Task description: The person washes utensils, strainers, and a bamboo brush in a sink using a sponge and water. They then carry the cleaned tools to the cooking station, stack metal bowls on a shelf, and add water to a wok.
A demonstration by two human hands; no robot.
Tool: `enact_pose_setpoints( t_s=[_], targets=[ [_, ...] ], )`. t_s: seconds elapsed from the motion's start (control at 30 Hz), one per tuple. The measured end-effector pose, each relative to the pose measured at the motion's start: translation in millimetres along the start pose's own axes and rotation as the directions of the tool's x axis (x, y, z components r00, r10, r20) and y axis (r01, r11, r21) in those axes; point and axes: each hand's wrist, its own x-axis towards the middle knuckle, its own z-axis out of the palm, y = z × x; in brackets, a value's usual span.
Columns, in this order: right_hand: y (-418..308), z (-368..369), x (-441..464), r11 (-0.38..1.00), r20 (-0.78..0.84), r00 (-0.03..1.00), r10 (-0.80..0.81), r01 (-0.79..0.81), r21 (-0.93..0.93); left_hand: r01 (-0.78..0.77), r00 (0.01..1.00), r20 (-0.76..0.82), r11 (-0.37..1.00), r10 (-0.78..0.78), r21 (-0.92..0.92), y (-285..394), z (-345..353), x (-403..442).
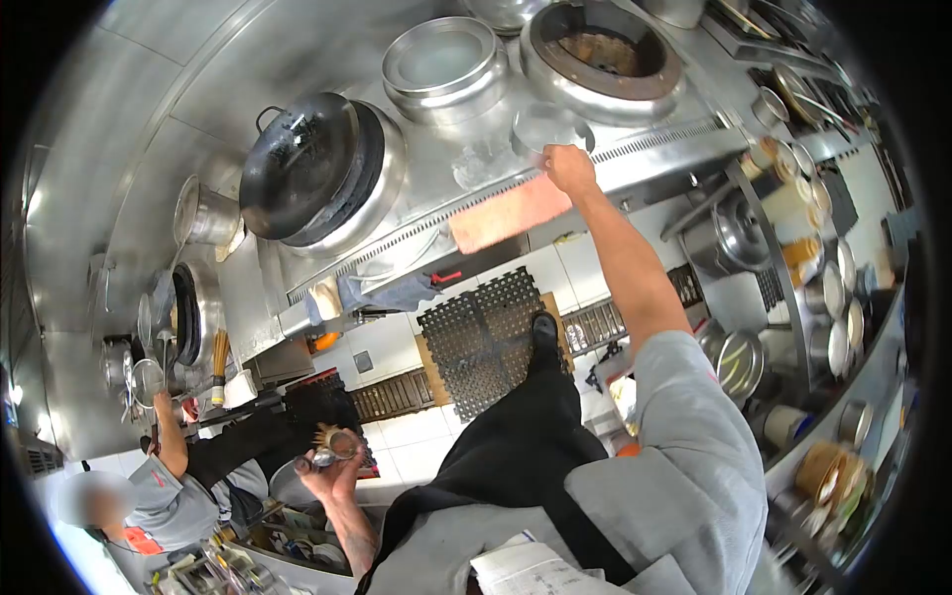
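Note:
My right hand [568,169] is closed at the near rim of a round, shallow metal vessel [547,129] over the steel stove top, in front of the burner at the upper right. Its grip on the rim or a handle is partly hidden. Low on the left, my left hand [332,478] is wrapped round a small round container [343,444] with brownish contents or colour. Just below my right hand, a flat pinkish-orange panel [506,213] lies along the stove's front edge.
A black wok [302,164] rests on the left burner, beside a lidded steel pot [441,59]. A co-worker [178,506] is at the lower left. Containers [793,198] line the right shelf. A perforated black mat [486,332] lies on the floor.

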Motion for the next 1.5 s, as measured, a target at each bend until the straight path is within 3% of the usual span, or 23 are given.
enact_pose_setpoints(
  t_s=[0.17, 0.23, 0.33, 0.43, 0.47, 0.53, 0.57, 0.6, 0.63, 0.7, 0.77, 0.8, 0.83, 0.9, 0.93, 0.97, 1.03, 1.1, 1.17, 1.23, 1.3, 1.37, 1.5],
  targets=[
    [19.9, 76.2, 72.5, 0.98, 0.073, 0.993, -0.091, 0.103, -0.168, -0.263, 0.963, 0.005, 0.941, 0.268, 0.211, -25.4, 33.9, 8.8],
    [20.1, 89.3, 82.9, 0.984, 0.247, 0.969, 0.014, 0.031, -0.176, -0.271, 0.959, 0.049, 0.855, 0.279, 0.443, -39.4, 51.2, 11.0],
    [-0.7, 65.4, 67.8, 0.979, 0.079, 0.996, -0.03, 0.045, -0.2, -0.319, 0.946, 0.124, 0.783, 0.301, 0.534, -58.1, 66.1, 33.7],
    [-42.9, 31.9, 48.9, 0.955, 0.11, 0.964, -0.24, 0.214, 0.207, -0.437, 0.897, 0.204, 0.71, 0.393, 0.552, -89.4, 97.9, 52.8],
    [-63.1, 12.8, 26.4, 0.907, 0.189, 0.947, -0.261, 0.174, 0.383, -0.458, 0.889, 0.284, 0.676, 0.36, 0.577, -95.5, 107.8, 56.7],
    [-95.2, -18.3, -22.5, 0.552, 0.435, 0.731, -0.525, -0.097, 0.828, -0.499, 0.864, 0.408, 0.612, 0.295, 0.614, -112.9, 133.4, 64.7],
    [-122.5, -58.3, -44.8, 0.567, 0.628, 0.539, -0.562, -0.302, 0.766, -0.516, 0.853, 0.445, 0.573, 0.273, 0.637, -122.1, 146.2, 65.3],
    [-140.1, -72.2, -76.3, 0.288, 0.524, 0.562, -0.64, -0.456, 0.842, -0.477, 0.863, 0.481, 0.567, 0.155, 0.672, -127.7, 158.2, 66.9],
    [-158.4, -83.7, -93.9, 0.273, 0.498, 0.539, -0.679, -0.445, 0.853, -0.509, 0.851, 0.484, 0.549, 0.204, 0.663, -136.1, 175.5, 72.6],
    [-171.2, -105.8, -119.4, 0.136, 0.561, 0.558, -0.612, -0.625, 0.769, -0.557, 0.662, 0.745, 0.607, -0.087, 0.566, -161.6, 207.1, 85.7],
    [-173.9, -118.6, -130.2, 0.289, 0.604, 0.649, -0.464, -0.533, 0.795, -0.52, 0.527, 0.804, 0.644, -0.275, 0.561, -187.8, 232.1, 94.7],
    [-172.2, -128.2, -129.8, 0.275, 0.608, 0.702, -0.371, -0.542, 0.794, -0.406, 0.573, 0.738, 0.659, -0.356, 0.633, -202.8, 250.2, 80.3],
    [-165.1, -123.1, -125.4, 0.262, 0.596, 0.736, -0.322, -0.535, 0.803, -0.527, 0.514, 0.771, 0.571, -0.376, 0.63, -210.7, 243.8, 112.7],
    [-149.6, -107.0, -115.4, 0.097, 0.44, 0.856, -0.272, -0.43, 0.897, -0.508, 0.492, 0.74, 0.538, -0.46, 0.672, -230.7, 261.7, 116.7],
    [-140.4, -108.5, -110.9, 0.053, 0.484, 0.836, -0.258, -0.488, 0.871, -0.471, 0.475, 0.749, 0.585, -0.462, 0.66, -241.8, 269.3, 113.1],
    [-135.2, -105.4, -109.4, 0.114, 0.373, 0.916, -0.148, -0.358, 0.927, -0.505, 0.473, 0.744, 0.547, -0.471, 0.668, -249.3, 275.1, 117.9],
    [-126.0, -125.9, -101.0, 0.445, 0.332, 0.94, 0.076, -0.33, 0.833, -0.307, 0.576, 0.618, 0.559, -0.535, 0.77, -255.9, 293.2, 109.1],
    [-108.2, -121.8, -93.8, 0.37, 0.401, 0.907, 0.13, -0.419, 0.829, -0.211, 0.638, 0.637, 0.697, -0.434, 0.685, -262.2, 294.5, 137.8],
    [-103.8, -113.6, -94.2, 0.282, 0.479, 0.863, 0.159, -0.504, 0.816, -0.271, 0.652, 0.576, 0.558, -0.492, 0.784, -228.7, 298.3, 159.5],
    [-108.1, -106.9, -94.1, 0.223, 0.507, 0.86, 0.052, -0.505, 0.834, -0.313, 0.766, 0.488, 0.421, -0.419, 0.852, -201.5, 298.6, 162.9],
    [-106.3, -63.5, -67.7, 0.331, 0.545, 0.838, -0.017, -0.51, 0.794, -0.372, 0.785, 0.47, 0.301, -0.404, 0.878, -175.1, 286.6, 192.5],
    [-132.0, -17.4, -48.1, 0.781, 0.021, 0.998, 0.054, -0.055, 0.622, -0.442, 0.799, 0.445, 0.107, -0.404, 0.891, -152.3, 276.4, 207.5],
    [-172.5, 58.5, -37.2, 0.926, 0.317, 0.942, 0.114, -0.216, 0.31, -0.446, 0.789, 0.485, 0.192, -0.376, 0.874, -139.1, 269.7, 202.9]
  ],
)
